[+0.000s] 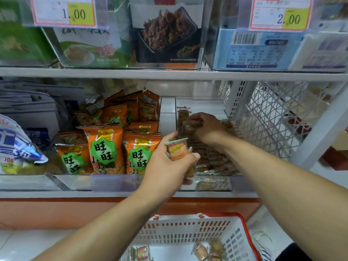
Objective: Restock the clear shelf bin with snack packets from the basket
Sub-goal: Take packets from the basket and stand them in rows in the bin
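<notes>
The left hand (170,164) is raised in front of the shelf, its fingers and thumb curled round a small stack of snack packets (178,150). The topmost packet shows an orange and yellow face with a pale green crimped edge. This hand hovers just at the near left corner of the clear shelf bin (207,182), close to its front wall.

The right hand (205,127) reaches farther in, over the middle of the same bin. Its fingers are bent down and grip several brown packets (190,125) at the far end of the row; exactly how many it holds cannot be told. Below and near of that hand, the bin is packed with rows of similar small brown packets (212,157) standing on edge.

Left of the clear bin sits another bin of large orange bags (102,147) with green badges and dark characters. Farther left lie blue and white bags (15,146). On the shelf above, yellow price tags read 1.00 (74,14) and 2.00 (289,18).

At the bottom of the view, nearest the person, a white plastic basket (188,230) with a red rim stands on the floor. A few loose packets (200,251) lie in its bottom. To the right of the shelf, a white lattice panel (267,117) stands upright.
</notes>
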A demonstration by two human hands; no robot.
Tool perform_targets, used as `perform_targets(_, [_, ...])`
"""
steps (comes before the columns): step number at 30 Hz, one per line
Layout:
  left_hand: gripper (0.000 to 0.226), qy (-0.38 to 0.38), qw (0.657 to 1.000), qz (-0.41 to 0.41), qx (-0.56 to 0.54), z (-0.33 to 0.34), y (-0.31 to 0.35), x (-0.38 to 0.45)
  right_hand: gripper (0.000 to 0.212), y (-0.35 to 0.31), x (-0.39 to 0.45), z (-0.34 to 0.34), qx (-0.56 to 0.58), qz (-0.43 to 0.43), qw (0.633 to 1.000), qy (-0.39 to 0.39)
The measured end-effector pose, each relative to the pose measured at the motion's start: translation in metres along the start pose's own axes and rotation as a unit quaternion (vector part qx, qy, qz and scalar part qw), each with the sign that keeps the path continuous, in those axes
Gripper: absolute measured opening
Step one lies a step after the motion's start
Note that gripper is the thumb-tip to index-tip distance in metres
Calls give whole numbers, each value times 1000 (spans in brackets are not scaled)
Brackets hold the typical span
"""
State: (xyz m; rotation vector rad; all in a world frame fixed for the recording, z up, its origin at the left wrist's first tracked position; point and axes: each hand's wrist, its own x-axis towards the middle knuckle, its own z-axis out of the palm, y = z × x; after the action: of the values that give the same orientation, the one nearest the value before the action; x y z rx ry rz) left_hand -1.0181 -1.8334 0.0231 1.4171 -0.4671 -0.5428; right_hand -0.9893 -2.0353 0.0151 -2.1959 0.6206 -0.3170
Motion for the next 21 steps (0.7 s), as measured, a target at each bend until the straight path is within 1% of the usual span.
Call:
perform_targets(2, [52,2,1000,-20,-19,-1,-1,3,51,1,19,5,-8,10,1000,0])
perform_targets(4, [51,6,998,-42,-41,-2,-2,6,48,2,35,8,-16,-2,1000,-1])
perform_targets(6, [48,10,997,-50,-50,-3,-1,7,43,3,44,13,9,-3,1000,12])
perform_targets(7, [46,12,997,-52,-49,-3,-1,8,45,4,47,15,27,6,999,21])
perform_targets(9, [44,16,997,-56,-52,-3,-1,9,56,7,48,19,54,38,997,34])
perform_targets(11, [44,16,996,-63,-55,-3,-2,9,64,11,46,25,54,56,996,36])
perform_targets(13, [44,15,996,-68,-51,-4,-2,10,67,13,45,30,50,54,997,37])
perform_targets(21, [38,2,995,-85,-49,-8,-2,11,60,3,42,45,92,31,993,63])
